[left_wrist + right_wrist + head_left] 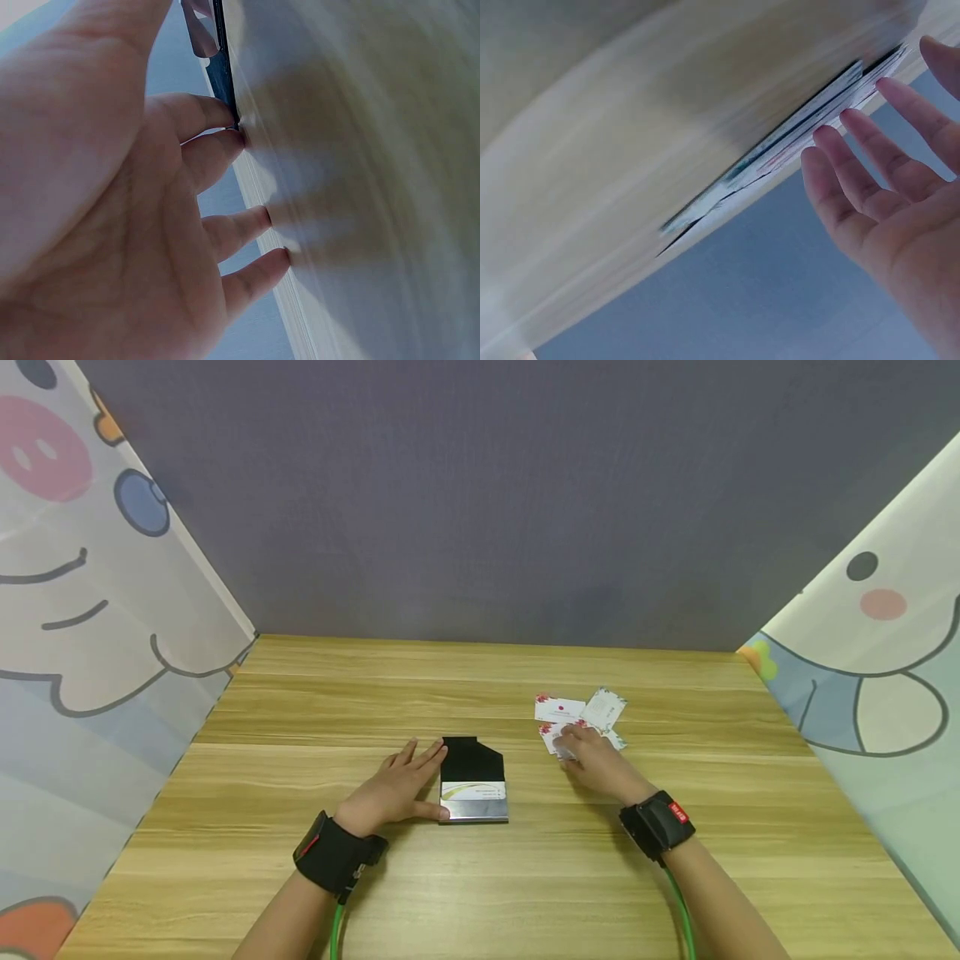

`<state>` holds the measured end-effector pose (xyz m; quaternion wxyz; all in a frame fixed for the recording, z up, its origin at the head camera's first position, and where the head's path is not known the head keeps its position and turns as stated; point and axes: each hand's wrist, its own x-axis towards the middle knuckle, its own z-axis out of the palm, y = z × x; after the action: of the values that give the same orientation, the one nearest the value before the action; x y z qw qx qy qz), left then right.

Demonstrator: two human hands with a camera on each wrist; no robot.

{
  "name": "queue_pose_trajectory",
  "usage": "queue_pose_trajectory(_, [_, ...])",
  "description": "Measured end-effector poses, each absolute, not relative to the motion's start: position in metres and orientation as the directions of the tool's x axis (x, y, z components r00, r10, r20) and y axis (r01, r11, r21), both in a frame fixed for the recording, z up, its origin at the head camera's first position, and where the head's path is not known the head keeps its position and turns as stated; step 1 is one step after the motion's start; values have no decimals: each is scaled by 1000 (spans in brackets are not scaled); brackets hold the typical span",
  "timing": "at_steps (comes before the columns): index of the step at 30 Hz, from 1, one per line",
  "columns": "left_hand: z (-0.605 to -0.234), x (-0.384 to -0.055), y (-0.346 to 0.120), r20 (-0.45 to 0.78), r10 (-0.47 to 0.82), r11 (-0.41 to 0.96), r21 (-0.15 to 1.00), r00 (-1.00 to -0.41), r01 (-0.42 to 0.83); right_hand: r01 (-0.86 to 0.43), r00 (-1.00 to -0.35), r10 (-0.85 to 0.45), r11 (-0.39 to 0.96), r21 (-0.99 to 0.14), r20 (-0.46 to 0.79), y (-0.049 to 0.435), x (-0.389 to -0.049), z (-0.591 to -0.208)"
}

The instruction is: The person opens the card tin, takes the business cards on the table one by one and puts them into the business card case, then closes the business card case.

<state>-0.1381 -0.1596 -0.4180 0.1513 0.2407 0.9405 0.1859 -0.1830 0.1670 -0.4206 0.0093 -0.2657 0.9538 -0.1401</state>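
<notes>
"Card case [476, 811]: position and condition?"

"Flat on the worktop [480, 893], between the two hands and beside the left one. Its black lid [472, 762] is laid back; a printed card [474, 791] shows above the metal front."

"Left hand [392, 792]?"

"Gripping nothing. Fingers spread; the thumb and nearest fingertips meet the case's left side, other fingertips rest on the worktop."

"Right hand [600, 766]?"

"Over the loose cards [559, 710], fingers extended with a slight bend, not closed round anything. Whether the fingertips touch a card, I cannot tell."

"Layout of those cards?"

"Overlapping, to the right of the case and well apart from it. The hand covers part of them; count not established."
</notes>
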Motion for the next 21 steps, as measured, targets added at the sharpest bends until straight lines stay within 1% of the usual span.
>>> queue_pose_trajectory(8, [-419,-138,-160,-194,508,818,414,-839,399,-553,-823,-568,789,-269,24,160,-174,-418])
queue_pose_trajectory(13, [-418,-138,-161,-195,508,818,415,-839,399,-587,-798,-603,772,-243,10,157,-170,-415])
queue_pose_trajectory(17, [-418,-138,-161,-192,509,818,412,-839,402,-605,-788,-615,765,-220,27,156,-169,-414])
queue_pose_trajectory(21, [-418,-137,-161,-190,508,817,414,-840,401,-617,-780,-623,752,-231,55,155,-170,-415])
